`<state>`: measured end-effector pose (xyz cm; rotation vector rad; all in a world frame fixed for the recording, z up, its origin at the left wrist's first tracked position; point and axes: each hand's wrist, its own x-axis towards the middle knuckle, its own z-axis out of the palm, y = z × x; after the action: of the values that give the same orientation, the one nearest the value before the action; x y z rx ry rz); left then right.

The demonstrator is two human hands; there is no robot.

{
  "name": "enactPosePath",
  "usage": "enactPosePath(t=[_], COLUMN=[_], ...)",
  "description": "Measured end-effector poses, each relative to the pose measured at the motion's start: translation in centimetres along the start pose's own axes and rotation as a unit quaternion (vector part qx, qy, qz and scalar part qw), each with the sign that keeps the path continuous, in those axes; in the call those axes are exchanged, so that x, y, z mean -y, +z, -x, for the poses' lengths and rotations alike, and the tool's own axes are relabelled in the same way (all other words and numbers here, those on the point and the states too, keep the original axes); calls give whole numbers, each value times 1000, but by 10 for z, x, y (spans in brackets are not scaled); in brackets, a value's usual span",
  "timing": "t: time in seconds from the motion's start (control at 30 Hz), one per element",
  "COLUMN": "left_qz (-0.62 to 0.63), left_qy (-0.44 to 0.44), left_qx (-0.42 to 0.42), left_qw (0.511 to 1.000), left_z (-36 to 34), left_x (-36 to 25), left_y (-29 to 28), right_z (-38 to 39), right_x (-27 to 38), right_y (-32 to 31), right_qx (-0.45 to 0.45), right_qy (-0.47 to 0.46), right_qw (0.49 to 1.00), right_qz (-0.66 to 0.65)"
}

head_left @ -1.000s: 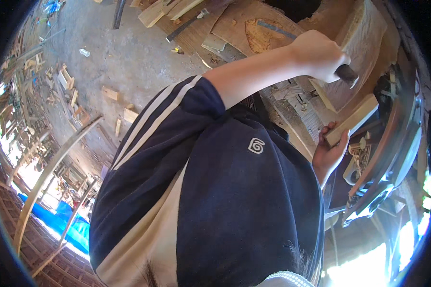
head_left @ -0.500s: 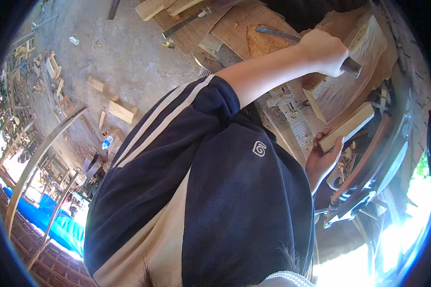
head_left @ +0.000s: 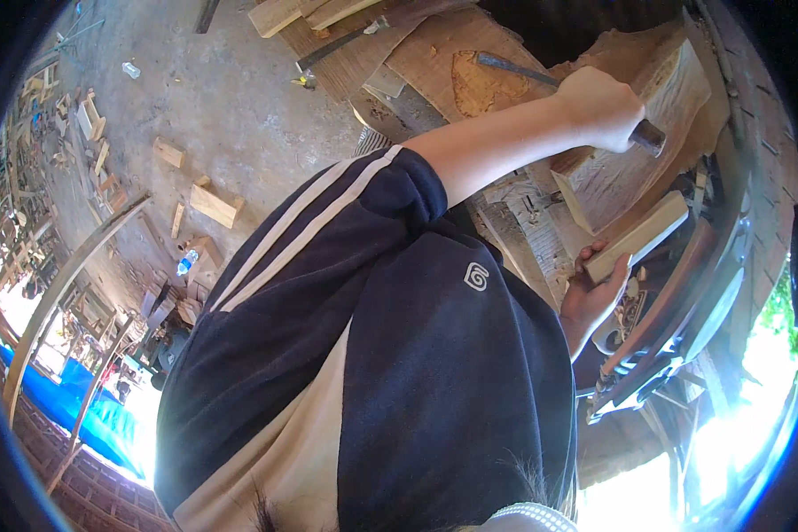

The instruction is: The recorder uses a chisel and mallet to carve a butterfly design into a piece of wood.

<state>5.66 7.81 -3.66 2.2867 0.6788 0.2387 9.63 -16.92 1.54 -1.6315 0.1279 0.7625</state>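
Below me, my dark navy shirt [head_left: 399, 372] with two white sleeve stripes fills the centre of the view. Beyond it lies a grey concrete floor [head_left: 230, 97]. Short offcut wood blocks [head_left: 215, 206] lie scattered on that floor, well apart from each other. A clear plastic bottle [head_left: 186, 262] lies near the blocks. At the top edge, stacked pale planks [head_left: 297, 12] rest beside a long-handled tool [head_left: 341, 46]. At lower left I see a blue tarpaulin [head_left: 71, 403] behind curved wooden poles [head_left: 66, 279].

Navy shirt [head_left: 399, 355] with white stripes, pale tan wood block [head_left: 640, 236], grey floor [head_left: 230, 97]
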Motion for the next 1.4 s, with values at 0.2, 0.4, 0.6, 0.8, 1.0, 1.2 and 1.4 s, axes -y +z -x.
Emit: enactPosePath(t=[0.2, 0.4, 0.6, 0.8, 1.0, 1.2, 1.4], left_qz=[-11, -8, -3, -2, 32, 42, 60], left_qy=[-19, -50, -50, -28, -27, -24, -51], left_qx=[-37, -71, -45, -30, -37, -54, -62], left_qw=[999, 996, 998, 999, 998, 997, 995], left_z=[-9, -19, -13, -9, -13, -15, -18], left_x=[4, 7, 6, 7, 13, 17, 17], left_y=[-2, -6, -7, -2, 7, 6, 7], right_z=[-3, -9, -52, -81, -90, -88, -86], right_x=[-11, 40, 119, 145, 131, 134, 110], right_y=[-14, 13, 26, 18, 46, 57, 66], right_qx=[7, -21, -115, 142, -17, 58, 161], right_qy=[-30, -106, -384, -95, -397, -286, 20], right_qw=[999, 990, 907, 904, 853, 842, 944], right_qz=[26, 96, -125, 393, 340, 454, 288])
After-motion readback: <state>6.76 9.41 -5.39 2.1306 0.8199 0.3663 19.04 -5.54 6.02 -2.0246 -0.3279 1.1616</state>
